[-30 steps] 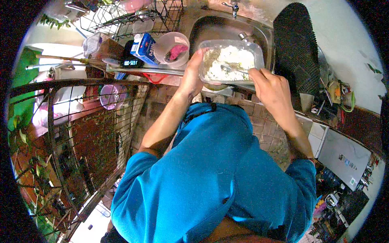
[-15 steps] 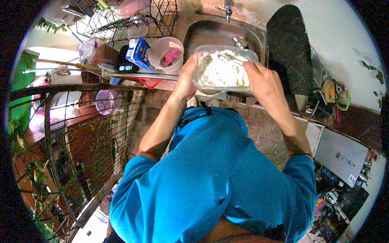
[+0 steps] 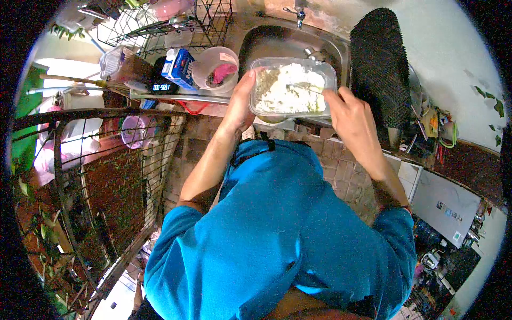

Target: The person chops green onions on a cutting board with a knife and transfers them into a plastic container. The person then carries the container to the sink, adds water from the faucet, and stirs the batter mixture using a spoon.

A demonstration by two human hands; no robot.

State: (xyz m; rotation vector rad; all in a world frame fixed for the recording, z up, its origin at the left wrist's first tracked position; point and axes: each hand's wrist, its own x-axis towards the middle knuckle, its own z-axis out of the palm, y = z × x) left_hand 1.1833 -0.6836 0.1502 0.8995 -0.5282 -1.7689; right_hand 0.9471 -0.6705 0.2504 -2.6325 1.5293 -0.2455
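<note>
A clear plastic container with a white, lumpy food inside is held in front of the sink. My left hand grips its left end, thumb over the rim. At the right end, the fingers of my right hand are pinched round the handle of a metal utensil, whose far end lies in the white food. The utensil's tip is hard to make out. To the left of the container stands a translucent tub with something pink in it, beside a blue and white carton.
Behind the container is a metal sink under a faucet. A wire rack and a digital display are at the left. A tall black textured object stands right of the sink. A metal railing runs along the left.
The container and both hands have shifted slightly left in view, as has the background. The utensil in my right hand has changed its angle, and the white food lies differently.
</note>
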